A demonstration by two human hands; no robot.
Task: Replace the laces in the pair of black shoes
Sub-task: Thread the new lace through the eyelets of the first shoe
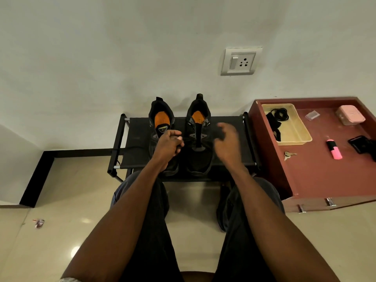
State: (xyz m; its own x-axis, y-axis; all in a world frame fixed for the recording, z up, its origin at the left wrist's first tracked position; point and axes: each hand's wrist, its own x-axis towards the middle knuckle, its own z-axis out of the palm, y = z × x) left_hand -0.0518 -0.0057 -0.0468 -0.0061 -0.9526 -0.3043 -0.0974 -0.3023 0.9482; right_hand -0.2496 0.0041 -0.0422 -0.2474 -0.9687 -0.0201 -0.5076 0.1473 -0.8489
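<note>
Two black shoes with orange insoles stand side by side on a low black rack (138, 139), heels toward the wall. My left hand (167, 144) hovers over the left shoe (161, 119), its fingers curled and pinching a black lace (190, 141) that runs across the eyelets of the right shoe (198, 159). My right hand (227, 141) is blurred, just right of the right shoe, fingers curled around what looks like the lace's other end. More black laces (279, 115) lie in a cream tray (295, 129) to the right.
The tray sits on a maroon cabinet top (317, 169) along with keys (289, 155), a pink highlighter (334, 149), a pink box (350, 115) and a black object (362, 144). A wall socket (241, 61) is above the rack. My knees are just below the rack.
</note>
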